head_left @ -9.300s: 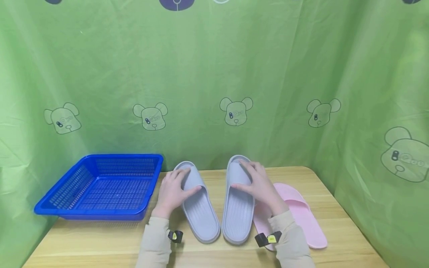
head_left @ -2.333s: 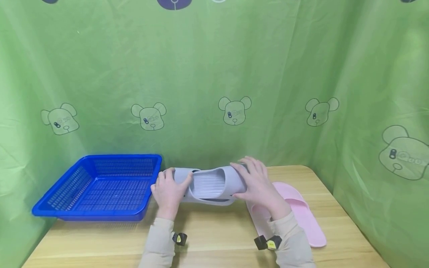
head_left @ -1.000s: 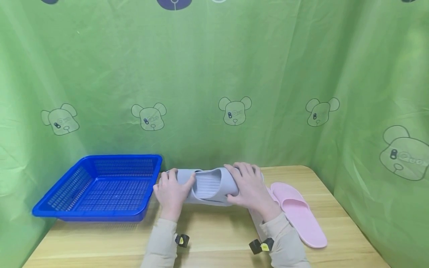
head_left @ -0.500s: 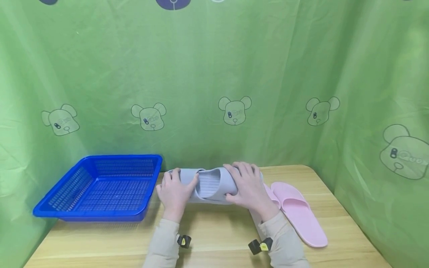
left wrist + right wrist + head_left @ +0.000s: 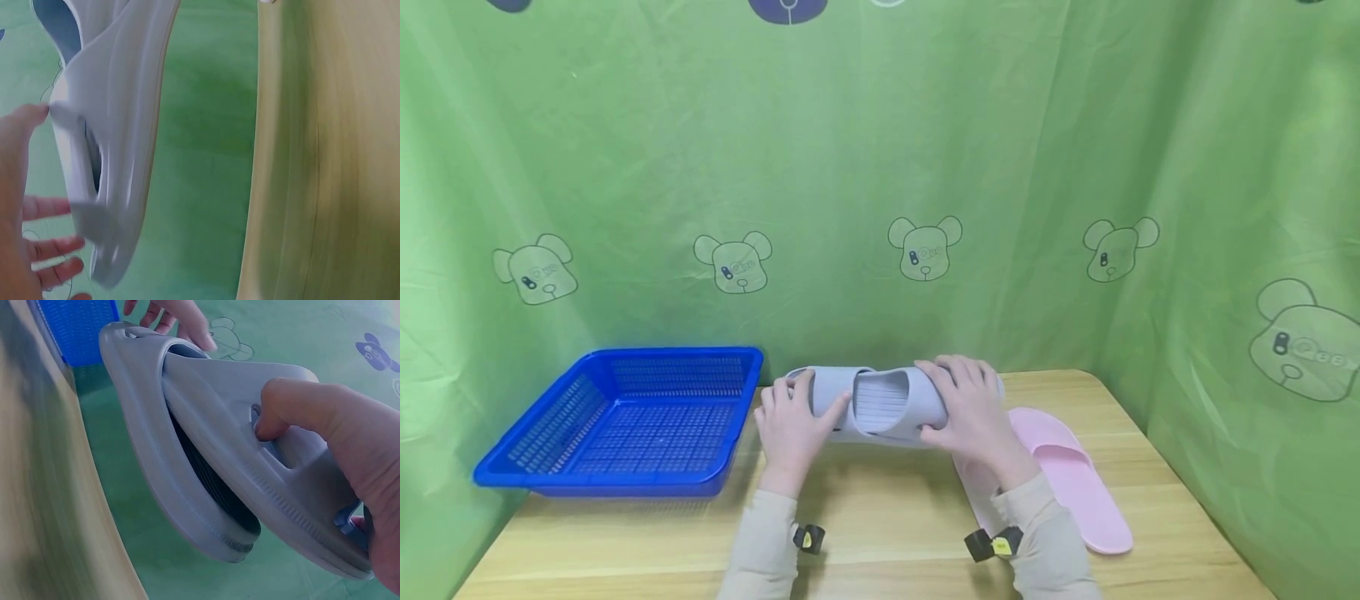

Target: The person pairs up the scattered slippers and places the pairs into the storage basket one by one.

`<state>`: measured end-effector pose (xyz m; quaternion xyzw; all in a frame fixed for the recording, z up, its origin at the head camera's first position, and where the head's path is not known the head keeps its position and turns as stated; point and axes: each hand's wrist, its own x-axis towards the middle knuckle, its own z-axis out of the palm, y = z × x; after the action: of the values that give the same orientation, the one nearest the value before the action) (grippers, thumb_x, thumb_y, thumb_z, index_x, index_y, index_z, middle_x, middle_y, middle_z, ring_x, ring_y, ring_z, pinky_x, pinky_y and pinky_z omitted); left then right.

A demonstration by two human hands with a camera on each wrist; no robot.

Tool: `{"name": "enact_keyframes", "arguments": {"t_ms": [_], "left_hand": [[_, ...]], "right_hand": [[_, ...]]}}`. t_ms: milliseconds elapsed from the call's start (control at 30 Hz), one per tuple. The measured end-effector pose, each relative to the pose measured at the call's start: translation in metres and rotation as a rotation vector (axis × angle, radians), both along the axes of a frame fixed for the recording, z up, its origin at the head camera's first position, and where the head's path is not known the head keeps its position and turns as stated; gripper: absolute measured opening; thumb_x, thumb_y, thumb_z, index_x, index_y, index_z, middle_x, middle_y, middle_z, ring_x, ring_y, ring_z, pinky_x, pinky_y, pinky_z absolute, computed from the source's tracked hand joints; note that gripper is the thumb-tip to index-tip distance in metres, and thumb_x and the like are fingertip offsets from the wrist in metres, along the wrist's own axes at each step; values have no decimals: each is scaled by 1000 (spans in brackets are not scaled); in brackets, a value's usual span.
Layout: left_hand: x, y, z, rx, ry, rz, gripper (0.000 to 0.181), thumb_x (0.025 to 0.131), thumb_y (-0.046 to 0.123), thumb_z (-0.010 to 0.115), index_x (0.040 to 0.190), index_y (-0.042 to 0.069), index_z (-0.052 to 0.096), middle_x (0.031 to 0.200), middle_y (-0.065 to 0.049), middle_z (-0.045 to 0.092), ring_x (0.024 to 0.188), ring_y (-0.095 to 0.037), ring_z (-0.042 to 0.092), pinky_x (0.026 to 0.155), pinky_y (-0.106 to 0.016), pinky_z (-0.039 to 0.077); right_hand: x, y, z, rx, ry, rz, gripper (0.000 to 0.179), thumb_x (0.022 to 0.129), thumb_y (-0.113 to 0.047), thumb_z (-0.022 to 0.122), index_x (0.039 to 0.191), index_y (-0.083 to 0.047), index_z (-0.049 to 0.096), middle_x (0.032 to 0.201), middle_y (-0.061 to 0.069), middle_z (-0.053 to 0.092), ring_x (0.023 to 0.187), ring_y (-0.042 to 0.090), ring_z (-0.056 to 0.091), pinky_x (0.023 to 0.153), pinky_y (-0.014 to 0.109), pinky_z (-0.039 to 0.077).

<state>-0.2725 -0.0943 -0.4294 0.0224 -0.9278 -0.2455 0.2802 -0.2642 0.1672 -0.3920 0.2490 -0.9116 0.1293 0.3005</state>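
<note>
Two light grey slippers are nested heel to toe and held sideways above the table, the sole end of each tucked under the other's strap. My right hand point(image 5: 981, 417) grips the right grey slipper point(image 5: 928, 404), its thumb hooked in a strap opening in the right wrist view. My left hand point(image 5: 788, 429) is at the left grey slipper point(image 5: 833, 390). In the left wrist view, its spread fingers point(image 5: 53, 249) and thumb reach that slipper's edge. Beneath my right forearm lies one pink slipper point(image 5: 973, 492), partly hidden; beside it is another pink slipper point(image 5: 1078, 492).
A blue plastic basket point(image 5: 617, 482) with slotted walls stands at the left of the wooden table point(image 5: 880, 533). Behind and at both sides hangs a green curtain point(image 5: 835, 150) printed with bear heads. The table's rear edge runs close behind the hands.
Earlier the grey slippers lay side by side on the table; now they are nested and lifted. Over the last half second, both hands and the slippers shift slightly right and up.
</note>
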Motion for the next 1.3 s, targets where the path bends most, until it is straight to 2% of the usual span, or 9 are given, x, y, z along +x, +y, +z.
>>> {"name": "enact_keyframes", "arguments": {"t_ms": [300,433,633,900,1100,1300], "left_hand": [[-2,-9,1,-25,-36,-235,84,78,67,66,146,23,43,151,-13,37,142,-36,28,113,-60,30],[-3,-12,-1,-74,-35,-294,93,73,69,70,149,25,38,156,-15,31,147,-39,23,116,-62,25],[-4,-14,-3,-125,-49,-336,108,64,68,77,152,29,30,161,-14,23,150,-37,17,118,-63,19],[-3,-14,-4,-154,-96,-368,121,57,55,88,155,35,20,162,-11,20,150,-38,16,114,-66,22],[-3,-13,-5,-190,-94,-378,128,54,44,93,156,35,16,162,-13,19,149,-39,18,115,-65,24],[-4,-14,-7,-183,-97,-393,131,51,41,95,156,35,16,161,-14,20,145,-40,22,114,-63,28]], "right_hand": [[0,20,6,-51,-21,37,88,57,-33,78,138,-17,48,132,16,49,123,36,43,110,59,25],[0,25,8,-69,-28,57,88,57,-30,78,138,-16,48,131,16,49,123,37,42,111,61,24],[0,28,10,-98,-48,89,88,57,-28,78,138,-16,49,131,15,48,125,34,40,115,61,19],[0,30,11,-127,-61,125,87,56,-23,77,138,-16,50,131,13,48,125,30,39,121,58,13],[3,31,13,-132,-57,133,86,55,-21,76,137,-17,50,130,12,48,125,29,39,122,57,12],[4,29,16,-128,-60,141,86,55,-22,77,137,-16,51,130,12,49,124,30,40,122,57,11]]}}
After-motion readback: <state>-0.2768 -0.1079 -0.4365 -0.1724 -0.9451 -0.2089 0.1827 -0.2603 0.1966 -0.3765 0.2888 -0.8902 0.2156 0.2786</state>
